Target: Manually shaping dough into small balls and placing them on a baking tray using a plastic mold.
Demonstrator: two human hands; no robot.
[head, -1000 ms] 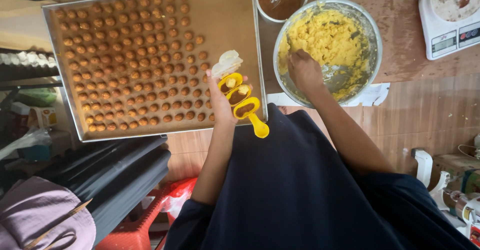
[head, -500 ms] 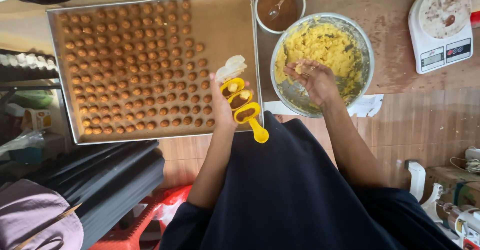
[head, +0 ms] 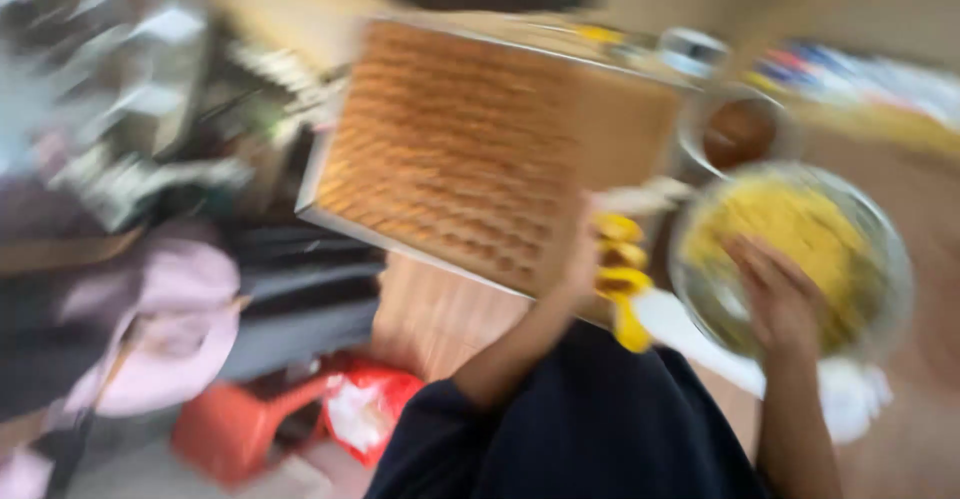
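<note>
Frame is badly motion-blurred, so only coarse relations read. Right hand [head: 775, 294] sits over the near-left part of the metal bowl [head: 890, 259], fingers pointing far into the yellow dough [head: 790, 224]; the dough lies directly under and just beyond the fingertips, so this hand is the closer one to it. Can't tell whether the fingers are pinched on a bit of dough or loose, too smeared. Left hand [head: 580, 259] is at the near-right corner of the baking tray [head: 640, 119], closed around a yellow mould tool [head: 622, 284] w/ several round cups; tool's long axis runs roughly far-to-near, handle end pointing near toward the person's body, cups just left of the bowl rim. Tray holds many rows of small brown dough balls [head: 450, 169] filling most of it, bare strip on the right side. Small round bowl w/ brown filling [head: 738, 134] stands far of the dough bowl, just right of the tray. Surface is a wooden table [head: 440, 309]; to the left, lower down, a red plastic stool [head: 235, 424] and clutter, unreadable. Something white [head: 850, 394] under the bowl's near edge.
</note>
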